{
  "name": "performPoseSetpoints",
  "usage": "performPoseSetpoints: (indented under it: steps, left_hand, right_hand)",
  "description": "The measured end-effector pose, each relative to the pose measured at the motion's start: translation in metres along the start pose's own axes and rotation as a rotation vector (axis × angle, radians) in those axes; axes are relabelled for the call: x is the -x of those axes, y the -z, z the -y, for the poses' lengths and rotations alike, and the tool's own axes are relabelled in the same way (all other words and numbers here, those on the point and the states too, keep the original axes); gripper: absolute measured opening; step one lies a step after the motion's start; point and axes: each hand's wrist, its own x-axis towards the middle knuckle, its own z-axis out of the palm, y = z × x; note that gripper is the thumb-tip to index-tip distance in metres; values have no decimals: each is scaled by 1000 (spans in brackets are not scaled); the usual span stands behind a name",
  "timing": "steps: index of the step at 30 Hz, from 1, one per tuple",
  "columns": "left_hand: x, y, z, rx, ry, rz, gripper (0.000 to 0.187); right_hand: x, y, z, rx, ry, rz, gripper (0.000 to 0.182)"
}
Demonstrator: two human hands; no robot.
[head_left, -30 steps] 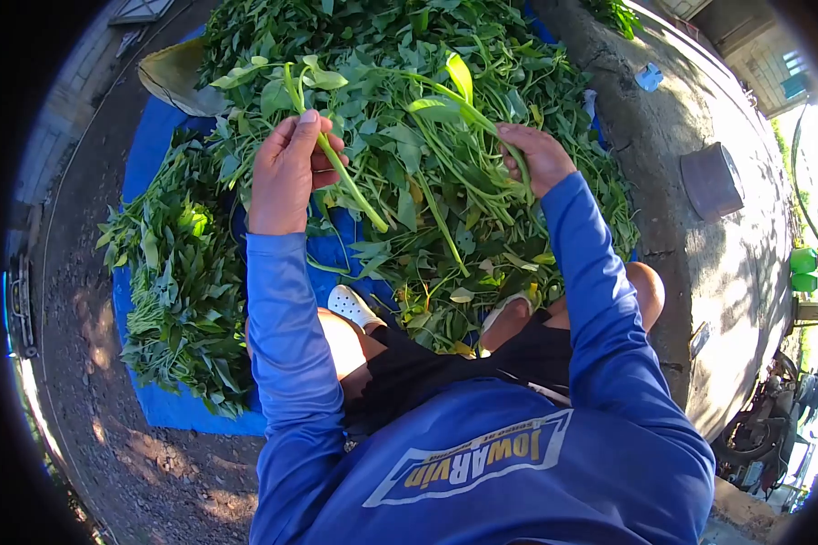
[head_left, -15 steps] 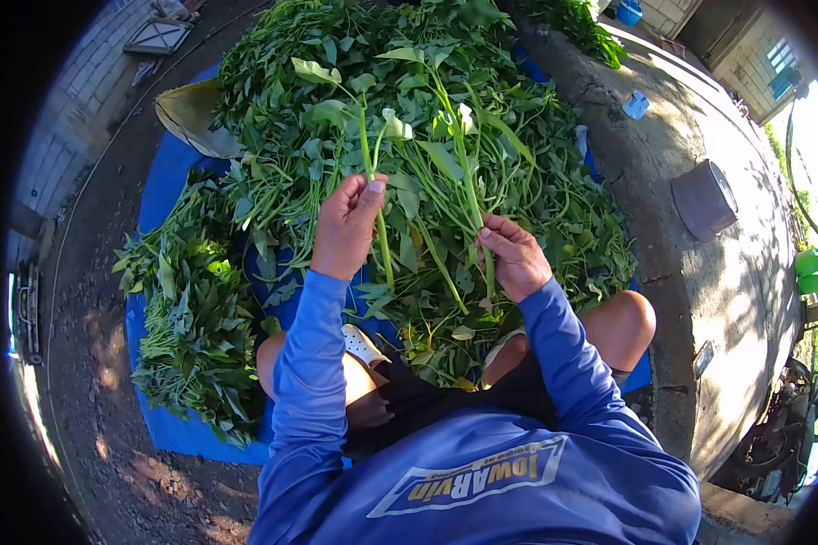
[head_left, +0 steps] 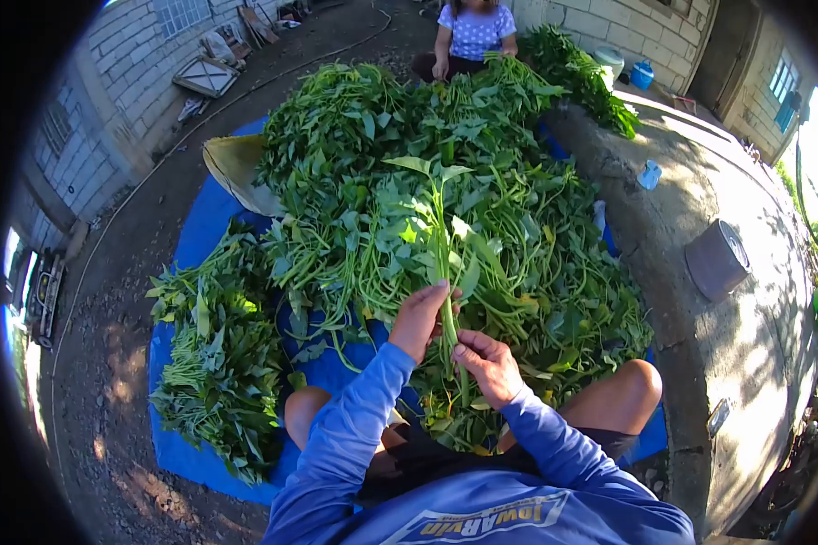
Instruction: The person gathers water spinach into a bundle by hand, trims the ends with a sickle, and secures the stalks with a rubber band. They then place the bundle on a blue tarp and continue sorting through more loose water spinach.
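A few leafy green stems that look like water spinach (head_left: 441,241) stand upright between my hands, leaves at the top. My left hand (head_left: 418,322) is closed around them at mid-length. Just below and to the right, my right hand (head_left: 489,365) pinches the lower stems with thumb and fingers. Beyond my hands, a large heap of the same greens (head_left: 345,173) spreads over a blue tarp (head_left: 191,241). Neatly laid bunches of water spinach (head_left: 218,354) lie on the tarp's left side.
A person in a dotted top (head_left: 477,34) sits behind the heap. To the right is a concrete ledge (head_left: 663,245) with a grey bucket (head_left: 718,261). A pale yellow sack (head_left: 236,173) lies at the heap's left edge. More greens (head_left: 582,77) rest at the back right.
My hands, apart before with stems in each, have come together, and the stems are now in one bunch. The view has tilted up, bringing the other person into sight.
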Motion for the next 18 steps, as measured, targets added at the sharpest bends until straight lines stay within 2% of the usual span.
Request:
performPoseSetpoints:
  steps: [2, 5, 7, 10, 14, 18]
  left_hand:
    - [3, 1, -1, 34, 1, 39, 46]
    - [0, 1, -2, 21, -28, 51, 44]
    - [-1, 2, -1, 16, -155, 13, 43]
    - [-9, 10, -13, 97, -281, -52, 40]
    - [-16, 31, -24, 226, -297, -84, 36]
    - [-21, 60, -42, 411, -371, -295, 33]
  right_hand:
    - [-1, 4, -6, -41, -14, 71, 40]
    - [-5, 0, -6, -16, 43, 40, 39]
    - [-5, -2, -9, -25, 62, 10, 37]
    - [-3, 7, 10, 518, 298, -43, 33]
    - [1, 15, 17, 700, 452, -46, 21]
    - [19, 29, 12, 870, 515, 32, 15]
